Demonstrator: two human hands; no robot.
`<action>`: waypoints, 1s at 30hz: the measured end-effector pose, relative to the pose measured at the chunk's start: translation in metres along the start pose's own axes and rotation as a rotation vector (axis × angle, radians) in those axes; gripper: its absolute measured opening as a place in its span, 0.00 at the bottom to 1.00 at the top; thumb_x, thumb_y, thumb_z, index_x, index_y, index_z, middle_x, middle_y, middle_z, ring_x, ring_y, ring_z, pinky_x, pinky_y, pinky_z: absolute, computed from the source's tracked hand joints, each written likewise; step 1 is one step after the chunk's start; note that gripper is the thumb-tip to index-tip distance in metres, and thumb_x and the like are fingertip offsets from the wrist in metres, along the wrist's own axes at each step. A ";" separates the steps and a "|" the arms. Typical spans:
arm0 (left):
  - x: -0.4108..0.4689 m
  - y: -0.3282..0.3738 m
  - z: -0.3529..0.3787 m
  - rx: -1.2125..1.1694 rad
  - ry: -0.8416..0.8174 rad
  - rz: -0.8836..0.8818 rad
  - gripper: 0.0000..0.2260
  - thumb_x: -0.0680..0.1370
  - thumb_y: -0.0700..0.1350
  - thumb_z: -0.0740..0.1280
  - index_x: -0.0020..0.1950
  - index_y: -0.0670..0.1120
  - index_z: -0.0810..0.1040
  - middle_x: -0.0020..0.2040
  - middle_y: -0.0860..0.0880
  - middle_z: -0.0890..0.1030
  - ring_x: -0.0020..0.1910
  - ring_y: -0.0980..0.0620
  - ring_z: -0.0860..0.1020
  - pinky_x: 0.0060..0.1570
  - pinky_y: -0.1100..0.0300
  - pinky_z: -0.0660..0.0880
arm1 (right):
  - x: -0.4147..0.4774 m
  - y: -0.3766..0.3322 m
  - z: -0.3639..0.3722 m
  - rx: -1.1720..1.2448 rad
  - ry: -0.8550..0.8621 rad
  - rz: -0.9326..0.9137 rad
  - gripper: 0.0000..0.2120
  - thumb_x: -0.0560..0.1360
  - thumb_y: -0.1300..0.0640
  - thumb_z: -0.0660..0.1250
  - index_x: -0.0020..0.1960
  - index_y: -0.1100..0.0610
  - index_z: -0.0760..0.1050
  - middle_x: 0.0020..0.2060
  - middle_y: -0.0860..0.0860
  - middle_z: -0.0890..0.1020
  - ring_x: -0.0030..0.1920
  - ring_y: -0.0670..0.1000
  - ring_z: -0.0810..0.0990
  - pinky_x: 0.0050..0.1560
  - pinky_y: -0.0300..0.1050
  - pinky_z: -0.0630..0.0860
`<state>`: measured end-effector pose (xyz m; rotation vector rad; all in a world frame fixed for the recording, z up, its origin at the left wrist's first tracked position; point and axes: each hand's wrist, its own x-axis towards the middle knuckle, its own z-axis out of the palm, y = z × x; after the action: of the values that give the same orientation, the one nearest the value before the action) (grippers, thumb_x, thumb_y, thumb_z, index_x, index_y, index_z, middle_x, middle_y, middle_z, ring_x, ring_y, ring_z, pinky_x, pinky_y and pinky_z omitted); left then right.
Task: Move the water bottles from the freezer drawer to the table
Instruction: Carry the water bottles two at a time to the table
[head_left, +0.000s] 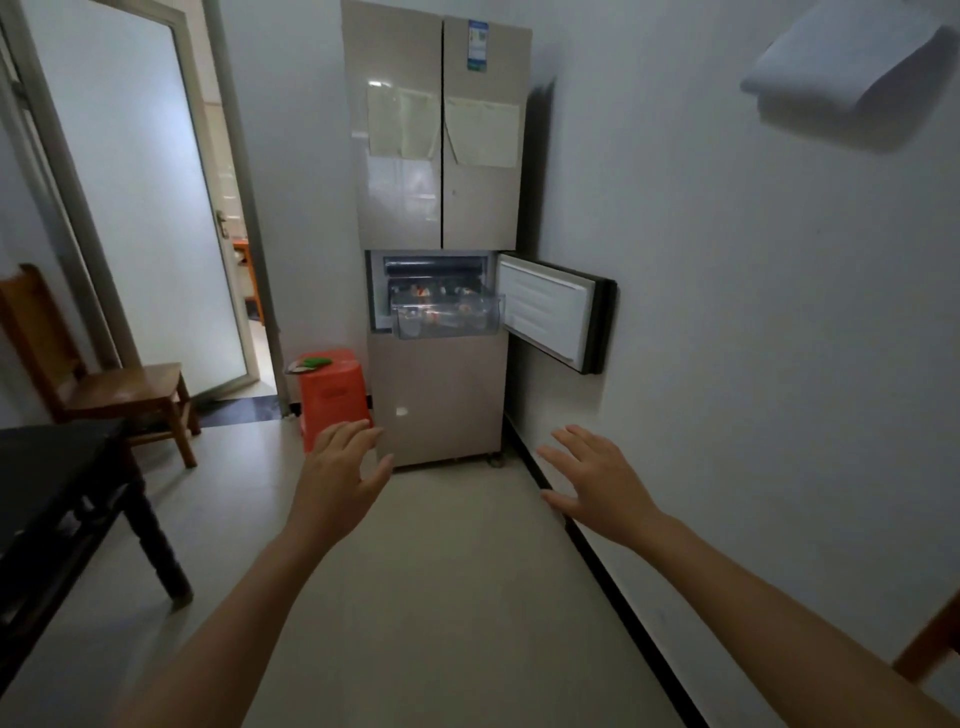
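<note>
A tall beige fridge (436, 156) stands at the far end of the room. Its middle compartment door (550, 312) is swung open to the right. A clear freezer drawer (448, 318) is pulled out, with several items inside; I cannot make out the water bottles clearly. A dark table (47, 478) fills the near left. My left hand (337, 478) and my right hand (597, 478) are stretched forward over the floor, well short of the fridge, fingers spread and holding nothing.
An orange plastic stool (332, 395) stands left of the fridge with a green item on top. A wooden chair (104, 379) sits against the left wall, by an open glass door (140, 197). The white wall (753, 338) runs close along the right.
</note>
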<state>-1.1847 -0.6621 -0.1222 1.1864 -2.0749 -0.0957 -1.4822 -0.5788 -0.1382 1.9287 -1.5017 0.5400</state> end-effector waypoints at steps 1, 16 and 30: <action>0.009 0.002 0.005 0.008 -0.010 -0.003 0.19 0.73 0.49 0.65 0.59 0.39 0.77 0.58 0.40 0.78 0.60 0.40 0.73 0.59 0.48 0.68 | 0.008 0.010 0.007 0.002 -0.003 -0.014 0.30 0.56 0.50 0.81 0.55 0.58 0.79 0.51 0.59 0.82 0.53 0.60 0.81 0.47 0.57 0.78; 0.108 -0.078 0.064 0.192 0.051 -0.175 0.16 0.71 0.42 0.72 0.57 0.40 0.78 0.56 0.40 0.80 0.58 0.40 0.75 0.56 0.48 0.71 | 0.135 0.062 0.169 0.144 -0.087 -0.110 0.29 0.55 0.44 0.80 0.53 0.53 0.81 0.52 0.55 0.83 0.53 0.56 0.82 0.47 0.53 0.79; 0.279 -0.211 0.123 0.062 -0.006 -0.179 0.16 0.75 0.46 0.67 0.61 0.42 0.76 0.62 0.42 0.77 0.63 0.43 0.71 0.61 0.52 0.67 | 0.279 0.084 0.304 0.234 -0.261 0.043 0.24 0.64 0.46 0.68 0.56 0.56 0.80 0.54 0.58 0.82 0.55 0.61 0.80 0.49 0.58 0.78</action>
<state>-1.1952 -1.0327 -0.1406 1.4099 -1.9862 -0.1200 -1.5065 -0.9990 -0.1552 2.2206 -1.7092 0.5179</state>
